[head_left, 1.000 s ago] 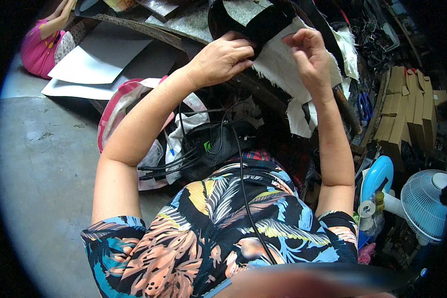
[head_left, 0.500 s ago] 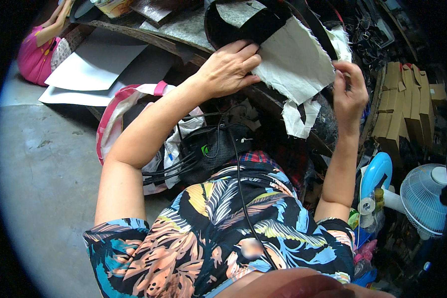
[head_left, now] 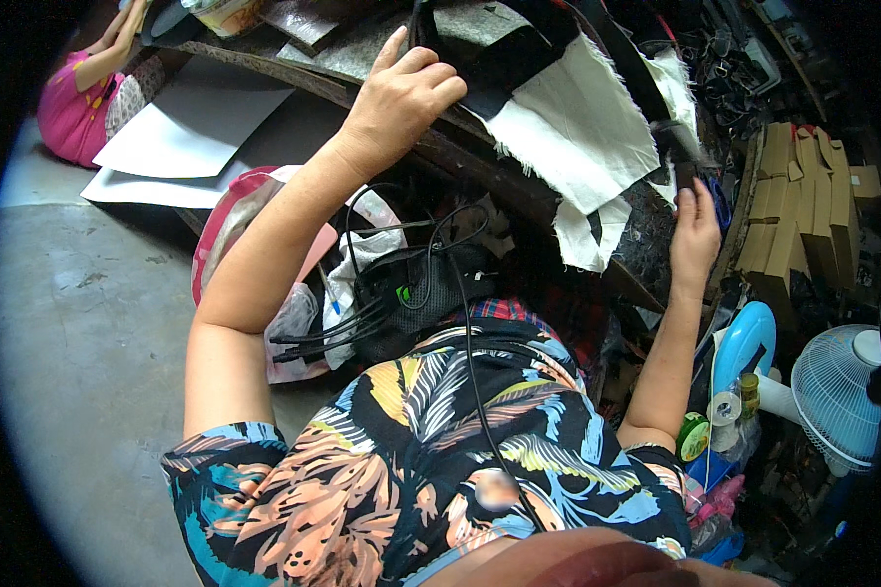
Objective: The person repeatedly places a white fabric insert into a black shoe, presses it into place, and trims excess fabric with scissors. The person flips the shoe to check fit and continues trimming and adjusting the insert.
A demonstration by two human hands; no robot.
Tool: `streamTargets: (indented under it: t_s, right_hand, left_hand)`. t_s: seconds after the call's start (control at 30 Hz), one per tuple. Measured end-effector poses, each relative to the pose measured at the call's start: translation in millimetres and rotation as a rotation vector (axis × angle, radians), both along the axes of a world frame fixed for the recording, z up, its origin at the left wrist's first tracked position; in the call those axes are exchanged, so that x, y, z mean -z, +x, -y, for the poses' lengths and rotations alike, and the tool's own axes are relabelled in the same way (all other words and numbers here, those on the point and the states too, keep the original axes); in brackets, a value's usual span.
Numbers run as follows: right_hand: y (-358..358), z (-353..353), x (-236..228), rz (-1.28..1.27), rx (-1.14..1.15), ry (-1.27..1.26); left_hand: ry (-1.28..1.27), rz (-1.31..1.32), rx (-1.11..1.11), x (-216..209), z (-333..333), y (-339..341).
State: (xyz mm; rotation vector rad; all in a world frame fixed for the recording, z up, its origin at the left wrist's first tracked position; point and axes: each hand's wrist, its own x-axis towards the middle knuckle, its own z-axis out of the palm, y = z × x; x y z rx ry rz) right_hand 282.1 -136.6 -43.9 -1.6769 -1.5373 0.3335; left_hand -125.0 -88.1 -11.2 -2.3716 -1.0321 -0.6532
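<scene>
My left hand (head_left: pixel 401 103) is at the near edge of the workbench, index finger stretched up and the other fingers curled, at the end of a black strip (head_left: pixel 419 29). Part of that grip is hidden. The strip's black material (head_left: pixel 519 64) curves over a frayed white cloth (head_left: pixel 582 127), which hangs over the bench edge with a ragged scrap (head_left: pixel 592 235) below. To the right, my right hand (head_left: pixel 695 235) has its fingers closed around a dark, blurred object (head_left: pixel 682 147) that points away from me; its kind cannot be made out.
White sheets (head_left: pixel 171 127) lie left of the bench. A pink-rimmed bag (head_left: pixel 206 259) and a black mesh pouch (head_left: pixel 416 289) with cables sit near my lap. Cardboard boxes (head_left: pixel 793 210) and a fan (head_left: pixel 837 391) stand at right. Another person (head_left: pixel 78 112) is at far left.
My left hand has moved left along the bench edge, drawing the black strip leftward. My right hand has left the cloth's edge, moved lower, and now holds the dark object.
</scene>
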Motion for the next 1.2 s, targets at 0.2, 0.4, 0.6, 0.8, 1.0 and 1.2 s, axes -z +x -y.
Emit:
streamTargets:
  t_s: [0.2,0.4,0.6,0.8,1.0,1.2]
  right_hand:
    - [-36.8,6.1,-64.4,-0.437,-0.323,0.286]
    - [-118.1,-22.3,-44.7,0.455,-0.324,0.119]
    - [-102.6,-24.1,-57.0,0.076,-0.41,0.208]
    - [-125.6,-18.3,-50.2,0.469,-0.408,0.02]
    - [-106.3,-17.7,-56.3,-0.144,-0.501,0.149]
    - [-120.4,-8.1,-52.8,0.476,-0.443,-0.034]
  left_hand:
    - [-0.046,0.046,0.047,10.1,13.0,24.0]
    - [-0.036,0.006,0.102,6.8,18.9,24.4]
    - [-0.075,0.095,0.087,14.2,20.0,19.0]
    - [-0.076,0.109,0.112,15.1,16.0,14.6]
    - [-0.068,0.139,0.113,16.8,15.2,13.8]
    - [-0.094,0.142,0.102,17.7,15.1,13.8]
